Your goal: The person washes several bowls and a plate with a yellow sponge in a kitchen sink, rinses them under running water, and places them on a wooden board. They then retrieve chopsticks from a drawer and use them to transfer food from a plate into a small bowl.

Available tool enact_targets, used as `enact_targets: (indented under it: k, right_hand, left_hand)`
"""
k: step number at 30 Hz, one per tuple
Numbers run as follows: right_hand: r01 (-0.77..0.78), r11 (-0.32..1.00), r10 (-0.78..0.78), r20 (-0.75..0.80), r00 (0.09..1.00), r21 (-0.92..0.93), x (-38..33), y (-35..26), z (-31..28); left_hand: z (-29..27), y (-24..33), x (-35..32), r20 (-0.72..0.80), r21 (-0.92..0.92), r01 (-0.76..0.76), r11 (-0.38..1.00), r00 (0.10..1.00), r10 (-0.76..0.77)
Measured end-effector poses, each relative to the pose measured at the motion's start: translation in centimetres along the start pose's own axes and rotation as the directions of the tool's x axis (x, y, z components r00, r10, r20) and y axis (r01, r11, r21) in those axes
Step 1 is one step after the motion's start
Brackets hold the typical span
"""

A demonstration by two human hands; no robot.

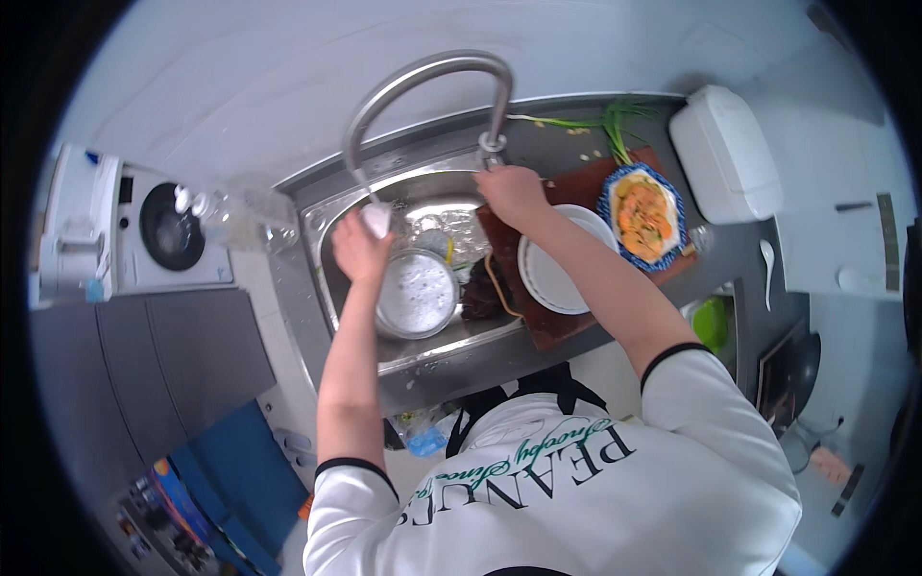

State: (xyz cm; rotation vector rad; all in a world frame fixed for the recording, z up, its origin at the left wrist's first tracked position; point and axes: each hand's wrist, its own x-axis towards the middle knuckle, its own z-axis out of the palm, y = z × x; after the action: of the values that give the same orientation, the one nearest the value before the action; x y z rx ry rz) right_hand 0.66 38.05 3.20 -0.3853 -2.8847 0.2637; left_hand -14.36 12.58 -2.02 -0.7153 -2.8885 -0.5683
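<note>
Under the end of the curved metal tap (pixel 430 67), my left hand (pixel 359 252) holds a small white object (pixel 377 219) whose kind I cannot make out. My right hand (pixel 511 195) is closed at the tap's base, its fingertips on the tap handle (pixel 487 161), which they partly hide. A round bowl (pixel 418 293) of foamy water stands in the steel sink (pixel 331 223), just below my left hand. Beside the bowl lies a dark, crumpled-looking thing (pixel 483 290). A yellow strip (pixel 448 252) shows near the bowl's far rim.
Right of the sink, a reddish-brown board (pixel 552 329) overlaps its edge, bearing a white bowl (pixel 549 278) and a blue-rimmed plate (pixel 679 223) of orange food. Spring onions (pixel 618 123), a white container (pixel 725 158) and a white spoon (pixel 767 274) lie beyond. A clear bottle (pixel 245 223) stands left.
</note>
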Motion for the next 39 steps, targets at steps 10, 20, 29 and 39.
enact_targets:
  k: [10,20,29,39]
  right_hand:
    - [-0.447,0.89,0.455,0.111,0.884,-0.09,0.1,3.5,-4.5]
    - [-0.041,0.929,0.13,-0.222,0.966,0.367,-14.5,-6.7,-12.6]
    - [-0.262,0.896,0.333,-0.151,0.931,0.359,-32.9,-0.4,-16.2]
    - [-0.654,0.51,0.768,0.047,0.639,0.559,-52.2,8.9,-18.0]
  left_hand:
    - [-8.6,-4.6,-3.1,0.176,0.311,-0.604,0.734,0.796,0.58]
    - [-10.0,-3.9,-3.5,0.367,0.317,-0.903,0.29,0.398,0.841]
    - [-13.9,4.6,-4.3,0.271,0.395,-0.809,0.435,0.555,0.787]
    - [-8.2,21.7,1.0,0.46,-0.774,0.482,0.411,0.874,-0.158]
